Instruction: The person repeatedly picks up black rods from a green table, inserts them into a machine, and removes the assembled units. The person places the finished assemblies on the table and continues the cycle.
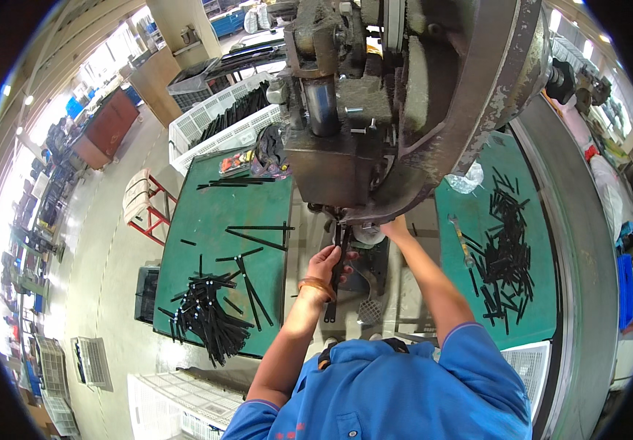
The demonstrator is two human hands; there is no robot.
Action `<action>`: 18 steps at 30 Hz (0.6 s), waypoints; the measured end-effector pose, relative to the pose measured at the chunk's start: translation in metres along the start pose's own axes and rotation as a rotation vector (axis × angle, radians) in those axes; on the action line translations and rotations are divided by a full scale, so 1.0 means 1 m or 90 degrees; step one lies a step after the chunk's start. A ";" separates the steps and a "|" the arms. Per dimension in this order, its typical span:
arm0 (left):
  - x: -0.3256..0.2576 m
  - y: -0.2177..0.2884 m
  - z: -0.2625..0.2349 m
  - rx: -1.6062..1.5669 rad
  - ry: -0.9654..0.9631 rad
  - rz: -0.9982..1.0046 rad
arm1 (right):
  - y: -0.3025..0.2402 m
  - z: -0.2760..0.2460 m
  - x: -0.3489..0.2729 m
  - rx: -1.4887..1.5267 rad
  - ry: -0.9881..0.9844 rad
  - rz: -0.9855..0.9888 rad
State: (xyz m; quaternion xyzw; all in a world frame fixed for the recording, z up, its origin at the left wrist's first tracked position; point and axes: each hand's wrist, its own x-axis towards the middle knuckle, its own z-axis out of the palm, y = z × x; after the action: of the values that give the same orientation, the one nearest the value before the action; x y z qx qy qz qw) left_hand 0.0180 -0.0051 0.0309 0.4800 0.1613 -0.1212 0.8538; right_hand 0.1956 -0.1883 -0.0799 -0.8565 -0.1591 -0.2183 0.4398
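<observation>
My left hand [325, 264], with a brown bangle at the wrist, is closed around long black flat bars [331, 312]. Their upper ends reach under the head of a worn metal press [327, 165], and their lower ends hang below my hand. My right hand [394, 225] is up beside the lower part of the press on its right. The machine hides its fingers, so I cannot make out what they hold. Between my forearms, low down, shows a foot pedal [369, 311] with a patterned tread.
On the left green table [184, 191] lie a pile of black bars [210, 315] and several loose ones. The right green table [470, 308] carries a heap of shorter black pieces [508, 249] and a wrench [461, 238]. White crates [177, 400] stand nearby, plus a red-framed stool [149, 205].
</observation>
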 end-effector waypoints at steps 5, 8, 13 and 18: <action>0.008 -0.011 -0.009 -0.011 0.022 -0.048 | -0.080 -0.038 -0.018 0.374 -0.154 0.207; 0.010 -0.023 -0.015 -0.001 0.022 -0.015 | -0.130 -0.040 -0.022 0.403 -0.263 0.209; 0.014 -0.032 -0.019 0.020 0.013 0.033 | -0.131 -0.016 -0.023 0.331 -0.230 0.056; 0.014 -0.033 -0.021 -0.025 -0.015 0.034 | -0.133 -0.014 -0.019 0.450 -0.252 0.309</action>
State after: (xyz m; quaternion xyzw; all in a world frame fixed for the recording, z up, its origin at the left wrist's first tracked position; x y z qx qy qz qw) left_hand 0.0156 -0.0052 -0.0107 0.4658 0.1406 -0.1006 0.8678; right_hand 0.1137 -0.1266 0.0086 -0.6916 -0.0995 0.1257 0.7043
